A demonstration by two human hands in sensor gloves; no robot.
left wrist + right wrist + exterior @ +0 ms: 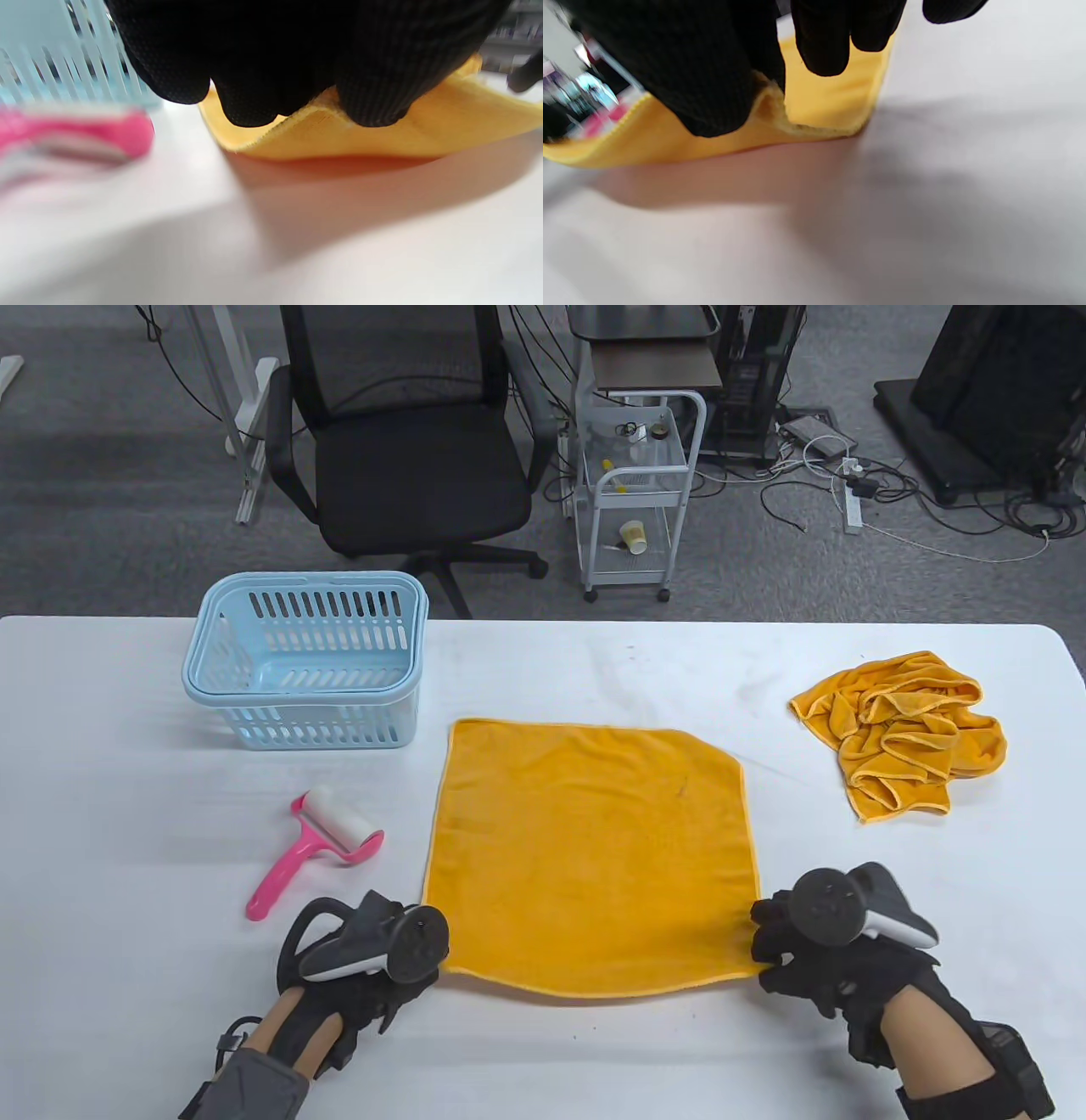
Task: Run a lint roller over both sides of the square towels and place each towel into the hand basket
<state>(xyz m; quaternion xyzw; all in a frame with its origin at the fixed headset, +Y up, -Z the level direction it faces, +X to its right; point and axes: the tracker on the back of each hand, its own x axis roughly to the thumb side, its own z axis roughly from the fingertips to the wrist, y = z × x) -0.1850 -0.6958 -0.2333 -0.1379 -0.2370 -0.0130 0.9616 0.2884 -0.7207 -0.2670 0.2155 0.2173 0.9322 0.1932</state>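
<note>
An orange square towel lies spread in the middle of the white table. My left hand pinches its near left corner. My right hand pinches the near right corner. Both wrist views show the near edge lifted slightly off the table. A pink lint roller with a white roll lies left of the towel, untouched; it shows blurred in the left wrist view. The light blue hand basket stands at the back left with nothing in it.
A crumpled heap of orange towels lies at the right of the table. Beyond the far edge stand a black office chair and a white trolley.
</note>
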